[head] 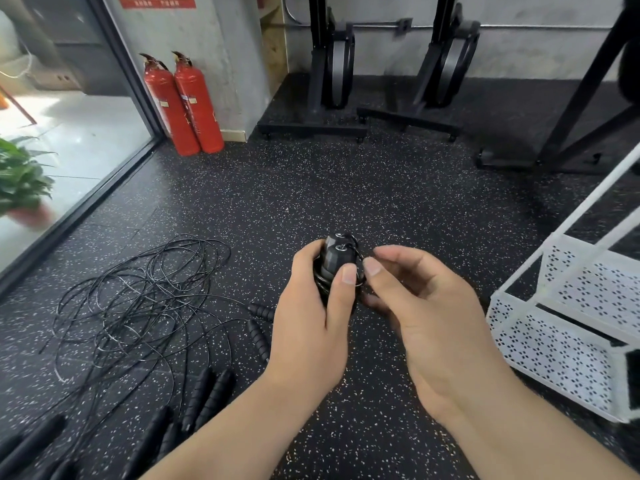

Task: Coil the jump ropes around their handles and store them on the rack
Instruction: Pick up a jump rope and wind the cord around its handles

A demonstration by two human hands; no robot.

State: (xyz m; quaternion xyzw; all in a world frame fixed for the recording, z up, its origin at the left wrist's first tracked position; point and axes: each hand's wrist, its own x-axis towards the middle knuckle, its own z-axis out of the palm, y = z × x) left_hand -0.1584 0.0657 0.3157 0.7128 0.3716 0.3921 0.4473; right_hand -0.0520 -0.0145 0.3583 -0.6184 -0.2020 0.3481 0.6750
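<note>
- Two black ridged jump-rope handles (338, 255), side by side and wound with thin black cord (320, 278), stand upright in the left hand (311, 323), its fingers and thumb wrapped round them, mid-scene above the speckled black rubber floor (311, 188).
- Beside them, the right hand (429, 317) pinches the cord between thumb and forefinger.
- Just right of the hands stands a white perforated metal rack (554, 344).
- Loose tangled black ropes (138, 296) and more black handles (207, 396) lie on the floor, near left.
- Far left, two red fire extinguishers (187, 105) stand by the wall.

left hand (313, 306) grips coiled jump rope (337, 261) | right hand (426, 306) pinches cord
</note>
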